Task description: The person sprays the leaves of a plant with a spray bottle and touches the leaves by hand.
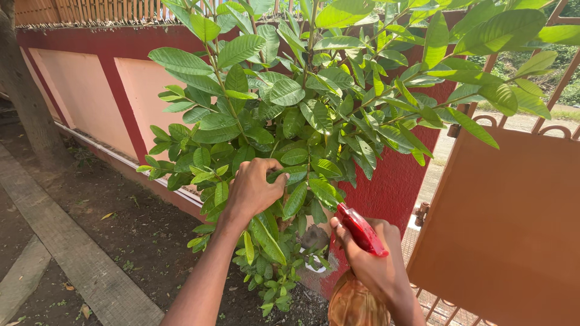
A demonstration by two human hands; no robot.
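A leafy shrub (314,115) with broad, ribbed green leaves is seen standing against a red and peach wall (90,84). The left hand (254,187) is raised into the lower foliage, its fingers (269,164) curled shut around a cluster of leaves or a thin stem; which of the two cannot be told, since the leaves cover the grip. The right hand (374,265) is held lower and to the right, its fingers closed around the neck of a spray bottle (356,284). The bottle's red trigger head (361,229) is tilted up and to the left, so that its long axis is aimed at the leaves just beside the left hand. The leaves lie up and to the left of the nozzle, near but not touching it. The left hand is the nearer one to the foliage, being already in it. The bottle body is amber and translucent, and only partly in view at the lower edge; no label can be made out. A rust-orange metal gate (501,229) is seen at the right, and bare soil (133,235) with a concrete strip (72,253) at the left
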